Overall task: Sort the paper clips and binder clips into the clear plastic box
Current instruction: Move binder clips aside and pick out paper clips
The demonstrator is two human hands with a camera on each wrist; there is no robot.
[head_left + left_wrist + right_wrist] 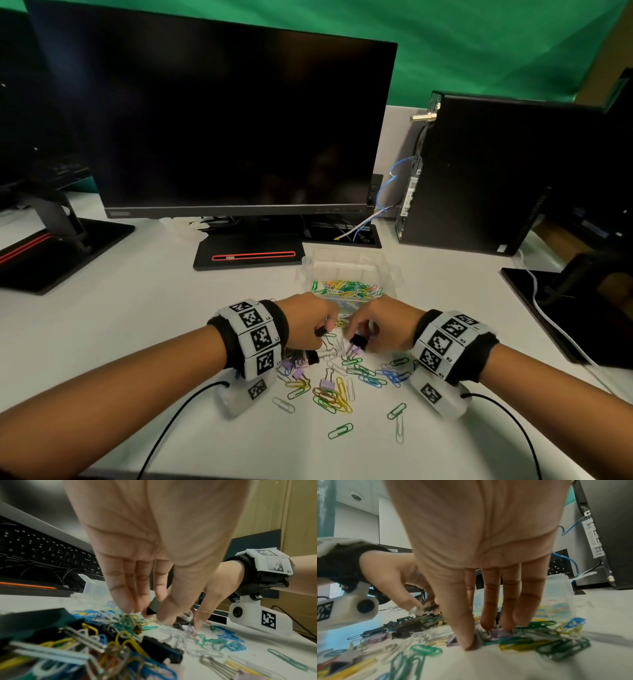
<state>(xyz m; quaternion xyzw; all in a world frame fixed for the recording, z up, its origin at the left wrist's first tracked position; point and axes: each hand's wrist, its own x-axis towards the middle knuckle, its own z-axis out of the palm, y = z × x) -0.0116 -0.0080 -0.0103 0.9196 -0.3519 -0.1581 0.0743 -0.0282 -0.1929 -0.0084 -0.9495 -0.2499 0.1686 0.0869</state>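
Observation:
The clear plastic box (390, 270) stands on the white desk just beyond my hands, with colourful paper clips (346, 287) in its near compartment. A loose pile of paper clips (334, 394) and purple and black binder clips (327, 383) lies in front of me. My left hand (323, 329) points down over the pile, and its thumb and fingers pinch a black binder clip (152, 607). My right hand (358, 339) is close beside it, fingertips down in the pile. It pinches a black binder clip (359, 341) that lies by a purple binder clip (501, 634).
A dark monitor (219, 120) on its stand (246, 255) fills the back of the desk, and a black computer tower (486, 171) with cables is at the back right. More monitor bases sit at the far left and right. Stray paper clips (397, 411) lie near me.

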